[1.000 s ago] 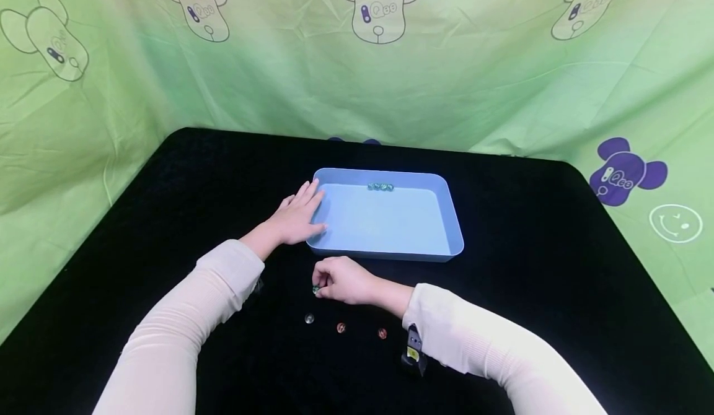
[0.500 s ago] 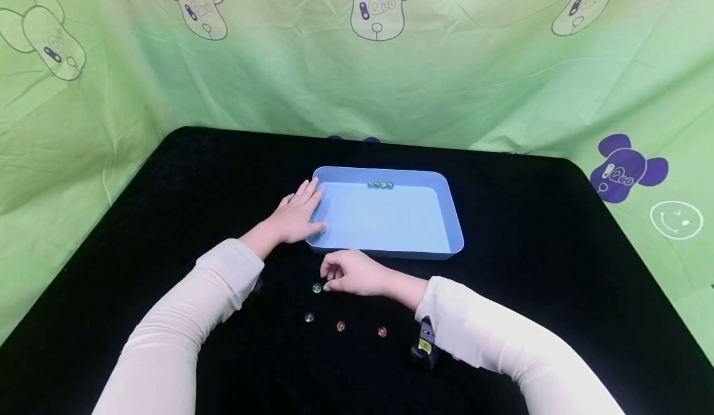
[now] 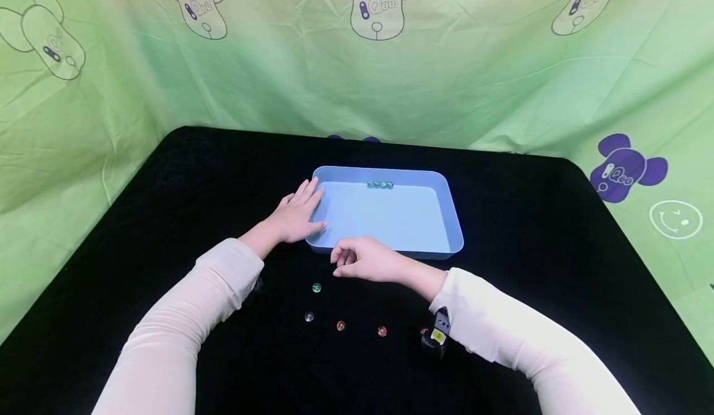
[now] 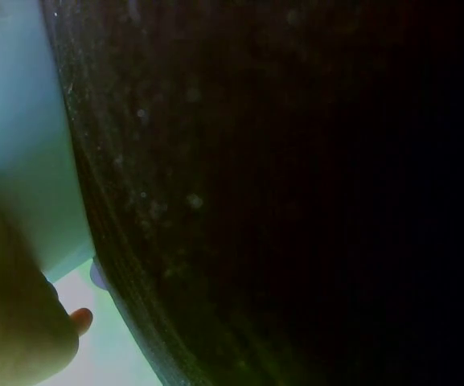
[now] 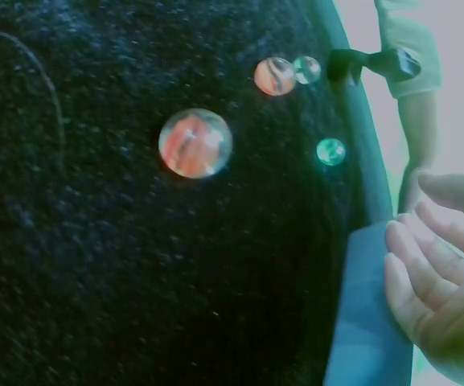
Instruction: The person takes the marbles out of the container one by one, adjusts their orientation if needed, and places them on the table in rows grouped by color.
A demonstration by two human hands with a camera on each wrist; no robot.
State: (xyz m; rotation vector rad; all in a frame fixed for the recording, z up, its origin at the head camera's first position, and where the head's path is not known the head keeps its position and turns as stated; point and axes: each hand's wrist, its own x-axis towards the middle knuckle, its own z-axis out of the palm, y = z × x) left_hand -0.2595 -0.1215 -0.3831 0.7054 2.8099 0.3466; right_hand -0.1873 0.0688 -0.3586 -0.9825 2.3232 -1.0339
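- The right hand point(image 3: 368, 259), fingers loosely bent, holds nothing visible; it hovers by the tray's near wall, contact unclear. The left hand point(image 3: 292, 218), fingers spread, rests on the tray's left edge.
- Nearest, a round red-streaked glass marble point(image 3: 424, 331) is mostly hidden by the black wrist camera point(image 3: 434, 342); a low sweep of that wrist could knock it rolling.
- Leftward lie two more red-streaked marbles, then a round clear glass marble point(image 3: 309, 317), all loose on the black cloth-covered table point(image 3: 530, 248).
- Slightly farther, a round green glass marble point(image 3: 317, 288) sits alone near the right fingertips; a brush could send it away.
- Beyond, the shallow blue rectangular tray point(image 3: 390, 217) holds four green glass marbles point(image 3: 383, 184) in line against its far wall; a push from the left hand could scatter them.
- The left wrist view is mostly darkness, its hand cut off.
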